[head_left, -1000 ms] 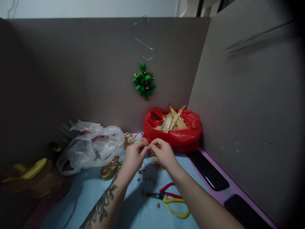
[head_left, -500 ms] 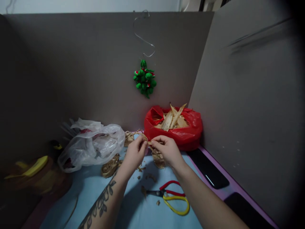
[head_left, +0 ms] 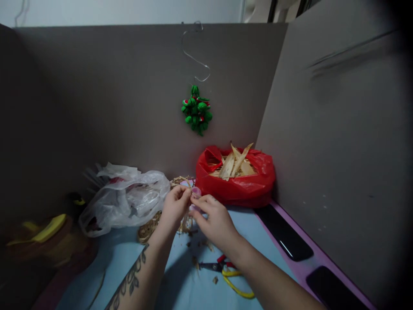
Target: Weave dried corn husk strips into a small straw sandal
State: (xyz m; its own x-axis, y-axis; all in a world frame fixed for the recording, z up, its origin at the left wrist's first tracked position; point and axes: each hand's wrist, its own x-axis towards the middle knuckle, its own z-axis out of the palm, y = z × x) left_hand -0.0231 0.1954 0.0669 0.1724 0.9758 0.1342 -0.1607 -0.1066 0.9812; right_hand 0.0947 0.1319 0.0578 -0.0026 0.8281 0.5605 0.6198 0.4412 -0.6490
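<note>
My left hand [head_left: 176, 206] is closed in a pinch on a straw strand [head_left: 188, 182], in front of the red bag. My right hand [head_left: 213, 215] meets it, thumb and forefinger closed around a small pink object [head_left: 195, 192] whose kind I cannot make out. Loose straw ends [head_left: 185, 224] hang below the fingertips. Left of my hands, partly behind my left wrist, lies a small woven straw piece [head_left: 149, 229]. Scissors [head_left: 211, 267] with one red and one yellow handle lie under my right forearm, which partly hides them.
A red plastic bag [head_left: 235, 191] holds dried straw leaves [head_left: 232, 164]. On the left are a clear plastic bag [head_left: 142, 196] and a blurred brown-and-yellow item [head_left: 48, 232]. Two black phones [head_left: 284, 232] lie along the right edge. A green ornament [head_left: 196, 112] hangs on the grey partition [head_left: 112, 94].
My right hand has come left and lower, turning toward my left hand. My left hand has shifted slightly left. More of the pink object shows, and my right forearm covers more of the scissors.
</note>
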